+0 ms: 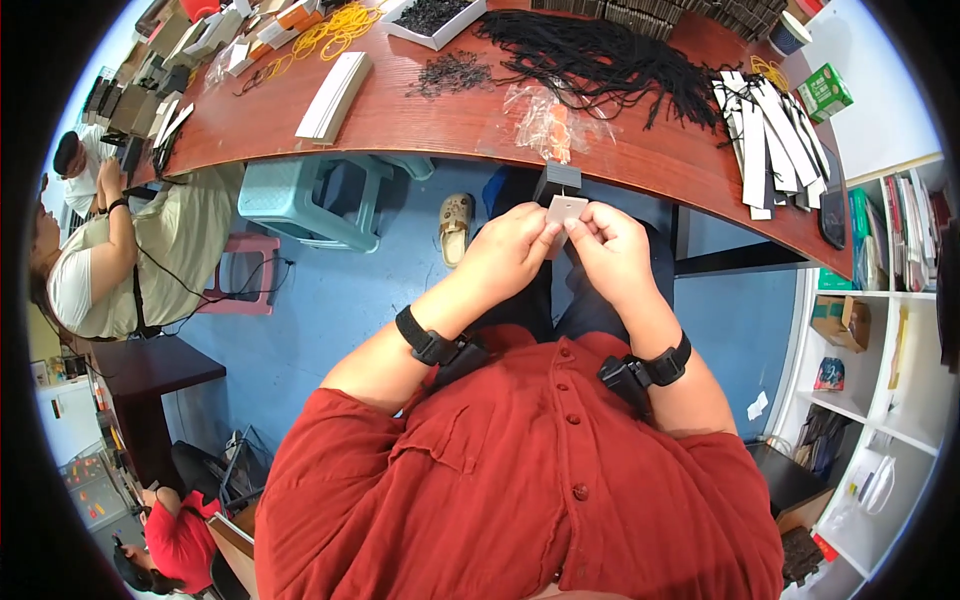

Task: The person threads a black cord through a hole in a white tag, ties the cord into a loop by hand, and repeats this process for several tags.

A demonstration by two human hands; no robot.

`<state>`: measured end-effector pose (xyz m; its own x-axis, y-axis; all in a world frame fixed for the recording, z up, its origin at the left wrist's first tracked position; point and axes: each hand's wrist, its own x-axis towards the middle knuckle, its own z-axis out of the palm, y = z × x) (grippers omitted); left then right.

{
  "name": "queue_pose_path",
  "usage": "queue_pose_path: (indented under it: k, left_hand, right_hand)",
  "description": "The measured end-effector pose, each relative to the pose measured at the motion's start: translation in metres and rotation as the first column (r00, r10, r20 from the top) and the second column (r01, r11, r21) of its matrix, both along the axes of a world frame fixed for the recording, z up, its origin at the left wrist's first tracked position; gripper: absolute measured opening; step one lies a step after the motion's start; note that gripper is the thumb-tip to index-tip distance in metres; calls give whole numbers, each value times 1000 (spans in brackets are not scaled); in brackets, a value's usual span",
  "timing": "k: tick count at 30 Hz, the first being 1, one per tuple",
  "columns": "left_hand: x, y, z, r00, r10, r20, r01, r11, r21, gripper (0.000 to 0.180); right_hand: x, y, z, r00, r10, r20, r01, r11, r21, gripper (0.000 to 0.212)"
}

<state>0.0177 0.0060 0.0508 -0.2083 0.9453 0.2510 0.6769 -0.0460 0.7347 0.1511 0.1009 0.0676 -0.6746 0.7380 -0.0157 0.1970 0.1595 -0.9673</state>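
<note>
Red shirt (500, 500) fabric fills the foreground; past it, the left hand (512, 245) and the right hand (612, 252) come together, thumbs and fingers of both pinched on a small pale piece (566, 206) between them. It is flat, beige and straight-edged, with a small dark dot on its face; the fingers cover its sides and lower part. Just beyond it, a dark grey block (558, 178) stands in the way at the edge of the reddish-brown surface (250, 120). Around these, from the left, come a light blue stool (285, 200), a long white bundle (335, 97), a tan sandal (455, 230) on the floor, crumpled clear plastic (530, 112), heaped black cords (610, 60), white strips (755, 150) and a green box (825, 93).
</note>
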Motion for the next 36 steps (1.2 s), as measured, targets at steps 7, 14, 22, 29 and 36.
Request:
queue_pose_path:
  k: [7, 14, 22, 29, 36]
  left_hand:
    - [-1, 4, -10, 995, 61, 77, -73, 983, 167, 18]
    - [-6, 5, 3, 995, 97, 16, -97, 995, 14, 22]
    - [-13, -6, 43, 963, 265, -47, -255, 954, 155, 22]
    - [15, 20, 82, 267, -15, 964, 169, 985, -32, 28]
    - [-6, 25, 84, 248, -103, 963, -124, 983, 137, 23]
  right_hand:
    - [-8, 4, -1, 999, 33, 3, -33, 983, 178, 12]
    - [-20, 44, 59, 993, -108, 38, 59, 766, 640, 10]
    - [-37, 86, 51, 968, -145, 207, -98, 538, 837, 14]
    - [10, 23, 67, 974, 183, -137, -147, 961, 235, 5]
    - [52, 35, 58, 998, 58, -18, -53, 980, 194, 7]
